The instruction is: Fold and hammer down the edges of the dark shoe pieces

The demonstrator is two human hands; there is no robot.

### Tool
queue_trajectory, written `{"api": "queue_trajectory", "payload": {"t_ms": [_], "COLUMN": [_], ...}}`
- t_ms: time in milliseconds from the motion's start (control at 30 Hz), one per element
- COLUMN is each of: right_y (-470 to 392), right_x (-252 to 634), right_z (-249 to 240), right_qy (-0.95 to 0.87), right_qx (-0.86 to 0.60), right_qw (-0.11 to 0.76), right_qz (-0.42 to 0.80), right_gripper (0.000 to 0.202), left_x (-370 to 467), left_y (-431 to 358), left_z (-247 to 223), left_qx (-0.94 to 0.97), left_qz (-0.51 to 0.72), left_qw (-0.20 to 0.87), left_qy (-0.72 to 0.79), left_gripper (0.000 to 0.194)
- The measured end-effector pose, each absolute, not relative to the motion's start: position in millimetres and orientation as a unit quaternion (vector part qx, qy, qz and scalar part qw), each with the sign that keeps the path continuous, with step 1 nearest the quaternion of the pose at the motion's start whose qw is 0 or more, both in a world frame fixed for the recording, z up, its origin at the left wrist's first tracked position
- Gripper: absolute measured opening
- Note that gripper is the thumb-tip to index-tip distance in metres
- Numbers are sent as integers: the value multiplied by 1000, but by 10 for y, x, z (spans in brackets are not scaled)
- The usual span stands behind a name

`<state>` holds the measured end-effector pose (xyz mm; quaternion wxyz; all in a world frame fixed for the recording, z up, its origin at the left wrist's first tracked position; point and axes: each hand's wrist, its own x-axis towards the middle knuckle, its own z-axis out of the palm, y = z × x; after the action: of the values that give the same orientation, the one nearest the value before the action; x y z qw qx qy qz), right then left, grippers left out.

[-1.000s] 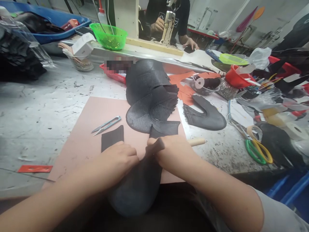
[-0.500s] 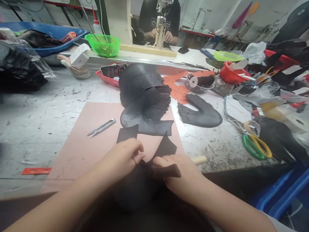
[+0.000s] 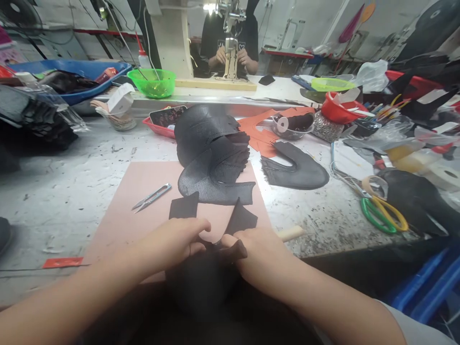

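Note:
Near the table's front edge, my left hand (image 3: 181, 239) is closed on one side of a black leather piece (image 3: 184, 206), index finger and thumb slightly apart. My right hand (image 3: 264, 251) pinches the other side of this U-shaped piece, where a folded dark flap (image 3: 235, 253) sticks up. The lower part of the piece falls into dark blur. A pale wooden handle (image 3: 292, 234) pokes out behind my right hand; whether I hold it I cannot tell. Beyond my hands lies a stack of curved black leather pieces (image 3: 206, 129), partly on a pink sheet (image 3: 118, 201).
Thread snips (image 3: 151, 197) lie on the sheet. To the right are another curved leather piece (image 3: 305, 167) and green-yellow scissors (image 3: 383, 213). A thread spool (image 3: 282, 124), a green bowl (image 3: 153, 82) and a red tray (image 3: 158, 127) stand farther back. A co-worker (image 3: 228, 43) sits behind a sewing machine (image 3: 232, 52).
The view has shifted a little. My left index finger has straightened from a curl, and the folded flap by my right hand has moved left and shows less.

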<state>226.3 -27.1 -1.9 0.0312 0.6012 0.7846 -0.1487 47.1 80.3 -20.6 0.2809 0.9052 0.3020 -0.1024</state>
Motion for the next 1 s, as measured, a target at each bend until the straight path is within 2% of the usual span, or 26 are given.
{"api": "queue_trajectory", "payload": {"t_ms": [100,233,300,467,600,700,867,1000], "right_y": [-242,-212,-204,-123,-9,11,-18,21], "right_x": [2282,2317,2327,2248,2141,2142,2251,2287], "right_z": [14,28,19,-25,-33,67,145,33], "right_qy": [770,754,758,723,732,730,704,753], "right_qx": [611,624,622,678,668,675,707,653], "right_qw": [44,27,8,-24,25,32,-9,33], "right_qz": [-178,-205,-197,-129,-129,-102,-68,-77], "right_gripper": [15,12,12,14,16,17,21,14], "left_x": [399,330,321,311,318,359,433,440], "left_y": [912,970,949,885,928,929,690,476], "left_z": [-336,-521,-543,-426,-395,-415,-465,-548], "left_qx": [948,956,952,966,977,979,947,940], "left_qz": [-31,67,100,72,66,55,37,73], "left_qw": [251,269,283,245,203,191,230,217], "left_qy": [193,96,65,48,21,50,221,254], "left_gripper": [33,19,21,24,29,30,23,29]}}
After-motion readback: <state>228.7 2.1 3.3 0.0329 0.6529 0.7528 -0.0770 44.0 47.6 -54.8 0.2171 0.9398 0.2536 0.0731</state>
